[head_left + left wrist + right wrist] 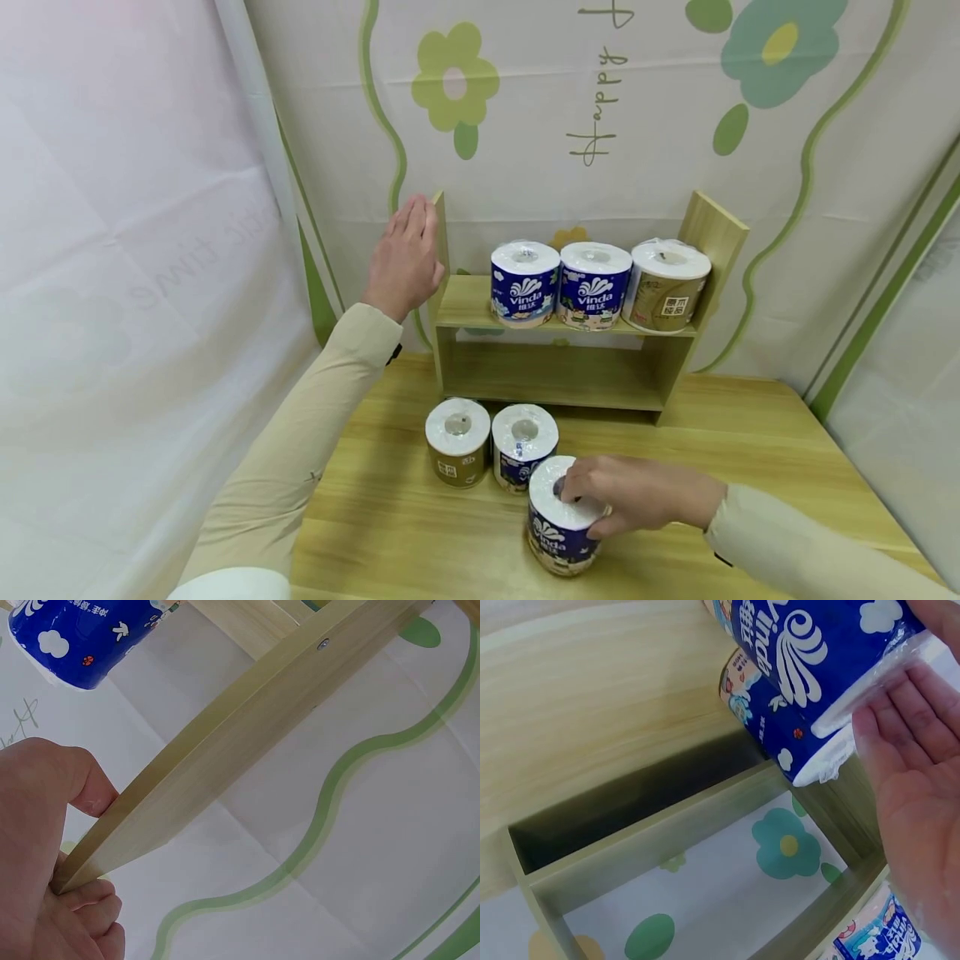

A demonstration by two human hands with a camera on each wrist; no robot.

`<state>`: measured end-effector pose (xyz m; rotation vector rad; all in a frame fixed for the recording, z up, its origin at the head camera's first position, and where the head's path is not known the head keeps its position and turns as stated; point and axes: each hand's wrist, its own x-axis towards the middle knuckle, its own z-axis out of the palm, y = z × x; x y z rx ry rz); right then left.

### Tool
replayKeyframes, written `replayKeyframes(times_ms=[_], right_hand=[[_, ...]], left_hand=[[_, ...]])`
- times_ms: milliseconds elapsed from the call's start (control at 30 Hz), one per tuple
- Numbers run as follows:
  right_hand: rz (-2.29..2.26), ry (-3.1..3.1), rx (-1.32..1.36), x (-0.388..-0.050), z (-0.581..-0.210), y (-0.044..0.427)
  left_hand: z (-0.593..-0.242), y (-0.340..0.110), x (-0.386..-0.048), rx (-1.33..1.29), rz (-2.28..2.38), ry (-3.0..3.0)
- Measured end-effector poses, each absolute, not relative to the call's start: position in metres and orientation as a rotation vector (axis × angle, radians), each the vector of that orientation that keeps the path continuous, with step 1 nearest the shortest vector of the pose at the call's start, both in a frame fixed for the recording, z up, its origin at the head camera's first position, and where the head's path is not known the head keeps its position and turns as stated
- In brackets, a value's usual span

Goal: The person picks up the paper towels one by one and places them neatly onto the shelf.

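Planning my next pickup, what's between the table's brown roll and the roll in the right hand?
A blue-wrapped roll on the table, as the head view shows.

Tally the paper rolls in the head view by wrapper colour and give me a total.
Blue-wrapped rolls: 4 (2 on the shelf unit, 1 on the table, 1 gripped by the right hand)
Gold-brown-wrapped rolls: 2 (1 on the shelf unit, 1 on the table)
Total: 6

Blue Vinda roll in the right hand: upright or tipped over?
Roughly upright: in the head view, that blue Vinda toilet roll shows its white end on top, printed side below.
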<state>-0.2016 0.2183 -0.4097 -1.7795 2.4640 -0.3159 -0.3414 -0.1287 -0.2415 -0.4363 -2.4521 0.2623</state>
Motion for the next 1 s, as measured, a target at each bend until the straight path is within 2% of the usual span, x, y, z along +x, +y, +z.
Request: replayKeyframes(times_ms=[600,867,1000], right_hand=[[-0.323,2.458,-1.636,-0.206,-0.379,0.237],[-0.352,2.499,-1.705,-0.207,-0.367,0.251],[-0.337,2.51,-1.624,-0.208,-0.358,0.253]], left_hand=[[-0.243,-0.129,-0.341,-0.44,0.256,-2.44],[-0.245,-0.129,-0.342,-0.443,0.257,-2.43],[-0.244,-0.129,-0.342,-0.442,0.254,-2.427]])
